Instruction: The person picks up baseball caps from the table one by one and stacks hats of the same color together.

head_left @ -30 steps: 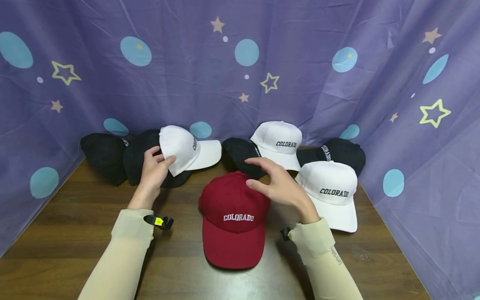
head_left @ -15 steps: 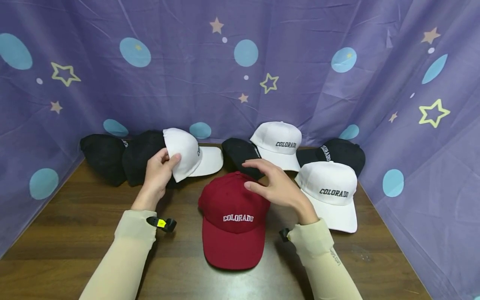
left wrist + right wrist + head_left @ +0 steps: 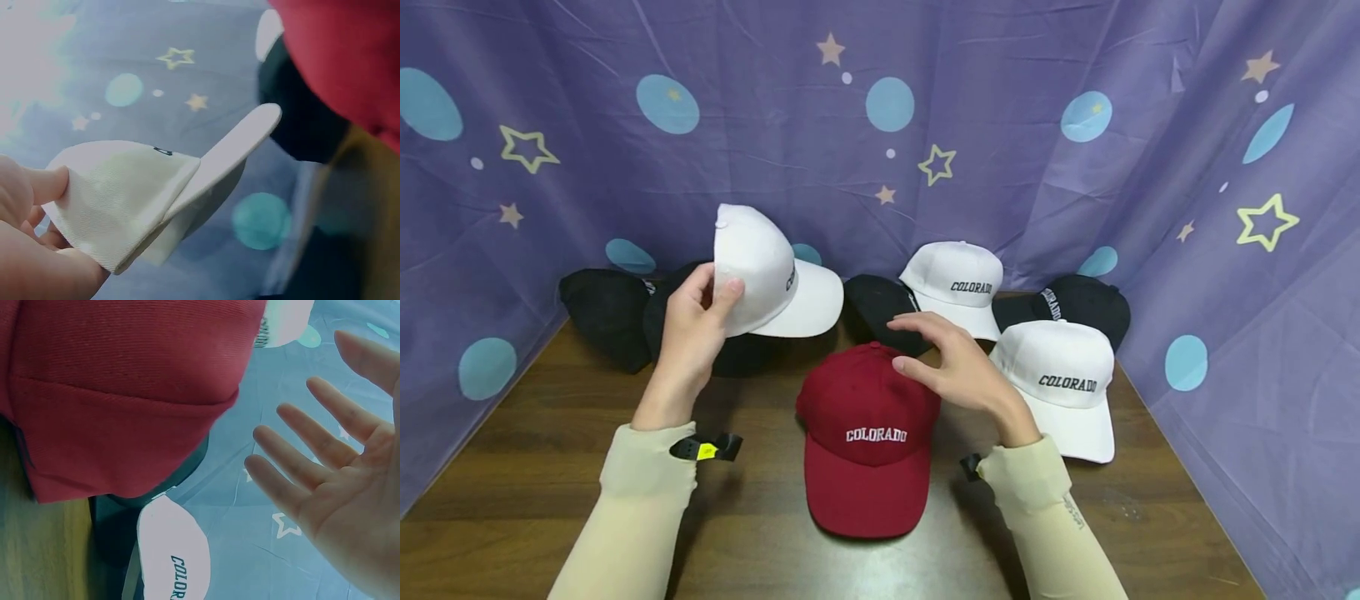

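The left hand (image 3: 688,333) pinches the white cap (image 3: 767,275) by its crown, raised clear of the black caps (image 3: 625,312) near the surface's (image 3: 550,467) far left corner, while the right hand (image 3: 958,371) hovers relaxed, fingers straight, over the red cap (image 3: 865,433) at mid-surface.

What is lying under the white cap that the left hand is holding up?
Under the lifted white cap, gripped by the left hand, sits a black cap on the wooden table. The white cap and the hand cover much of it, so any lettering there is hidden.
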`<state>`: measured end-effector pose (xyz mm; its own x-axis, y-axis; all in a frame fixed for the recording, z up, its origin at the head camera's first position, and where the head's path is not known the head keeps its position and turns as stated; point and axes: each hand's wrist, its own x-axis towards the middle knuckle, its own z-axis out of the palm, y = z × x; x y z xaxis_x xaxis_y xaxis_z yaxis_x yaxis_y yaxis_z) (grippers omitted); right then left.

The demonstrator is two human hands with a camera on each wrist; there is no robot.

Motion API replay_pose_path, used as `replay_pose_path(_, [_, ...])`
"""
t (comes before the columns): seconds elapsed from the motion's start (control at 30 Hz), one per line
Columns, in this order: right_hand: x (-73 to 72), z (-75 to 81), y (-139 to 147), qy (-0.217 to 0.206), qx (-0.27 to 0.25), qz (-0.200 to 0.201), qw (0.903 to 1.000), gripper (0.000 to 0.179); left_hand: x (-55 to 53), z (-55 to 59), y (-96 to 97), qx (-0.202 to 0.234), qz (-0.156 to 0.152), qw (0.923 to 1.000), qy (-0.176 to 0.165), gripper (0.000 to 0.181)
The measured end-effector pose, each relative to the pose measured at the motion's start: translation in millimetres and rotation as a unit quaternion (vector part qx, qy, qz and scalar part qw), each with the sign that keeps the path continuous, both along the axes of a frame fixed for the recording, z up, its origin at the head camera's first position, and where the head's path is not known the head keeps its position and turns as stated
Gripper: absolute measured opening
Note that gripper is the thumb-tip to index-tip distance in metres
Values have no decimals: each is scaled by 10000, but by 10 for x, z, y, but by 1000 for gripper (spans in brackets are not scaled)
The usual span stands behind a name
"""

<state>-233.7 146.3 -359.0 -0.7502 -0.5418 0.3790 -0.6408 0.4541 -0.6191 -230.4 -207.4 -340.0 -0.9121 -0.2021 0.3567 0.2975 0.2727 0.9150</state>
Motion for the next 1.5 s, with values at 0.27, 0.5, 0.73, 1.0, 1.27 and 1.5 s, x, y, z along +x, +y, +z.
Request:
replay_pose_path(0.27, [27, 78, 44, 50, -465, -167, 9988, 46, 252, 313, -121, 219, -901, 9940, 575, 28])
replay_pose_path(0.5, [67, 129, 59, 66, -987, -262, 9948, 46, 418, 413, -224, 540, -2730, 9586, 609, 26])
replay_pose_path(0.73, [119, 183, 53, -52, -1317, -29, 9913, 47, 442, 391, -208, 405, -4155, 9058, 720, 33])
replay_pose_path(1.0, [141, 192, 48, -616, -1369, 597, 9869, 58, 393, 335, -126, -57, -5102, 8570, 722, 31])
replay_pose_path(1.27, [159, 171, 35, -1042, -1551, 889, 9784, 59, 333, 262, -98, -96, -5519, 8320, 561, 33])
replay_pose_path(1.5, [144, 137, 35, -1238, -1627, 964, 9741, 53, 315, 242, -97, -186, -5229, 8521, 89, 31])
